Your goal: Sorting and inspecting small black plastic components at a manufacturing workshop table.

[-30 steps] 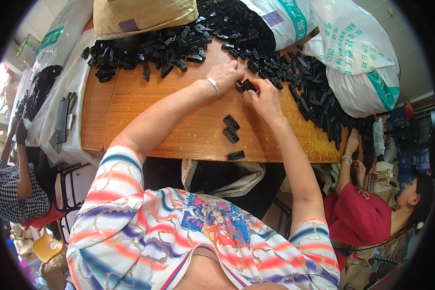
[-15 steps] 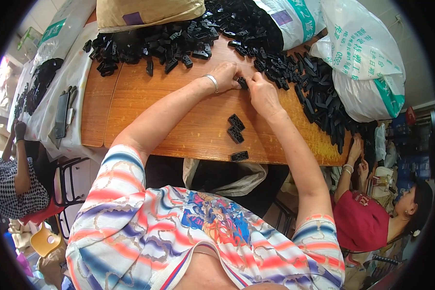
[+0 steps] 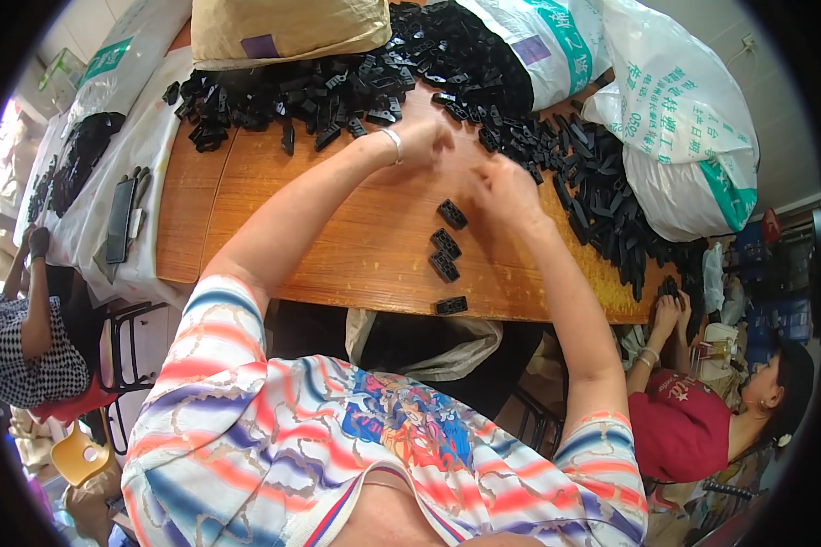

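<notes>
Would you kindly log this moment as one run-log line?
left hand: at black parts pile | right hand: above wooden table | four black blocks: near table's front edge

both bare forearms reach forward, left hand point(image 3: 426, 141) and right hand point(image 3: 506, 187) close together, fingers curled loosely.

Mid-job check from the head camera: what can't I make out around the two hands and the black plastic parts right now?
- Left hand, head view: motion blur hides the fingers; whether it holds a part is unclear.
- Right hand: seen from the back, so the palm and any part in it are hidden.
- Four black parts on the wooden table: too small to show detail.
- Black pile: partly covered by white sacks.
</notes>
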Demonstrator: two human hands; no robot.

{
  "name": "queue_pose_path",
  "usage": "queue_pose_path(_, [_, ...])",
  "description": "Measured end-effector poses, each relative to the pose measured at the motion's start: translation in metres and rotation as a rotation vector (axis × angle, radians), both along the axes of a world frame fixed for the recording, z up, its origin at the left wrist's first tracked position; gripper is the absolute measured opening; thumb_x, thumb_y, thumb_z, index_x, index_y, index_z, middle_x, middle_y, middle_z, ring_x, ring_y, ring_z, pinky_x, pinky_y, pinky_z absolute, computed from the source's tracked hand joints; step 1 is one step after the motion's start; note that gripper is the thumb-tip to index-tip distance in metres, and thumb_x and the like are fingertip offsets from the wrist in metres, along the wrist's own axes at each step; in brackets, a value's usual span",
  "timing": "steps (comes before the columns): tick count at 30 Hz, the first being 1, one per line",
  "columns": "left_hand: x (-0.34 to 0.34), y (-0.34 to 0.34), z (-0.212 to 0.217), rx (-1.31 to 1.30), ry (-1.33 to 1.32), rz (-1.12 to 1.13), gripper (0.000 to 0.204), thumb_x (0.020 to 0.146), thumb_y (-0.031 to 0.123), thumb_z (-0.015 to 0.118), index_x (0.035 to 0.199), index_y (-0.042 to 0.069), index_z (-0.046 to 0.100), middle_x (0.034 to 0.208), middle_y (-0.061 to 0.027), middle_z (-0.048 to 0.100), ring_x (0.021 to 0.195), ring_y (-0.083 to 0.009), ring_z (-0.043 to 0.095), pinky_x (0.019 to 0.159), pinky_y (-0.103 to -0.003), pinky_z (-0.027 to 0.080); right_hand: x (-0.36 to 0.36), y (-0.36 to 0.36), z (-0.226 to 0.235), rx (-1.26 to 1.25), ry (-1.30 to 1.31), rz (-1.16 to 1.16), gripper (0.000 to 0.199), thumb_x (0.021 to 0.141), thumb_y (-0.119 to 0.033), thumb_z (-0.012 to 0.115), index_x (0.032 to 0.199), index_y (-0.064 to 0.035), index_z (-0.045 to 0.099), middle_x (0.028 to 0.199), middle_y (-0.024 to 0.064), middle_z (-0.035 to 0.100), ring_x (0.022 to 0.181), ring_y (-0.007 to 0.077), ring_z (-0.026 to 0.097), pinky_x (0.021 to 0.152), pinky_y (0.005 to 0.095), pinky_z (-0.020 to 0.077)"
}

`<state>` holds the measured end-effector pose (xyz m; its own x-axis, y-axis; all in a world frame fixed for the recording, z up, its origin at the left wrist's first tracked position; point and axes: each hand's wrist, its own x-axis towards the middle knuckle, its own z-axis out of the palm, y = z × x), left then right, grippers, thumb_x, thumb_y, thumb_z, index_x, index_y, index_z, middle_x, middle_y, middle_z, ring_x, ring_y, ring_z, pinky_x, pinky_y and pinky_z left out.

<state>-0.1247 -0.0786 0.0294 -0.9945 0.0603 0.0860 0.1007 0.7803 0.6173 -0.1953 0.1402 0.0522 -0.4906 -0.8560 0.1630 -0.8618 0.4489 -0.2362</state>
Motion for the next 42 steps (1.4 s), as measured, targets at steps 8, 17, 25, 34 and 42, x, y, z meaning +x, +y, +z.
queue_pose_path(8, [0.004,-0.021,-0.010,-0.641,0.341,0.435,0.018,0.081,0.009,0.066,0.099,0.008,0.067,0.103,-0.0104,0.061,0.102,-0.0293,0.058,0.084,-0.038,0.054,-0.047,-0.029,-0.031,-0.079,0.173,-0.230,0.034,0.084,-0.013,0.072,0.117,-0.0062,0.066,0.109,0.0149,0.061,0.091,0.0360,0.067,0.079,0.0433,0.0553])
queue_pose_path(17, [0.042,-0.017,-0.034,-0.557,0.572,0.456,0.021,0.077,0.001,0.062,0.096,0.010,0.067,0.100,-0.0105,0.058,0.097,-0.0288,0.055,0.076,-0.034,0.055,-0.029,-0.022,-0.040,-0.412,0.068,-0.071,0.022,0.084,-0.017,0.070,0.105,-0.0081,0.068,0.100,0.0121,0.062,0.090,0.0337,0.064,0.077,0.0425,0.0526])
queue_pose_path(25, [0.080,0.019,-0.023,-0.350,0.543,0.305,0.037,0.075,0.001,0.070,0.111,0.008,0.064,0.106,-0.0108,0.059,0.104,-0.0314,0.053,0.087,-0.039,0.049,-0.083,0.004,-0.074,-0.492,0.215,-0.502,0.036,0.090,-0.023,0.064,0.121,-0.0043,0.064,0.125,0.0197,0.053,0.118,0.0379,0.046,0.101,0.0463,0.0406])
queue_pose_path(34, [0.076,0.020,-0.024,-0.329,0.482,0.344,0.038,0.078,-0.002,0.068,0.115,0.006,0.062,0.115,-0.0120,0.057,0.110,-0.0325,0.051,0.095,-0.039,0.047,-0.063,-0.058,-0.084,-0.757,0.059,-0.300,0.037,0.090,-0.023,0.066,0.118,-0.0001,0.064,0.123,0.0238,0.053,0.116,0.0394,0.049,0.102,0.0461,0.0402])
queue_pose_path(42, [0.075,0.023,-0.023,-0.341,0.484,0.353,0.037,0.079,-0.003,0.068,0.115,0.005,0.062,0.114,-0.0116,0.057,0.112,-0.0324,0.050,0.096,-0.039,0.047,-0.127,-0.003,-0.062,-0.480,0.351,-0.611,0.033,0.090,-0.033,0.064,0.114,-0.0096,0.069,0.127,0.0155,0.055,0.122,0.0342,0.046,0.102,0.0490,0.0383])
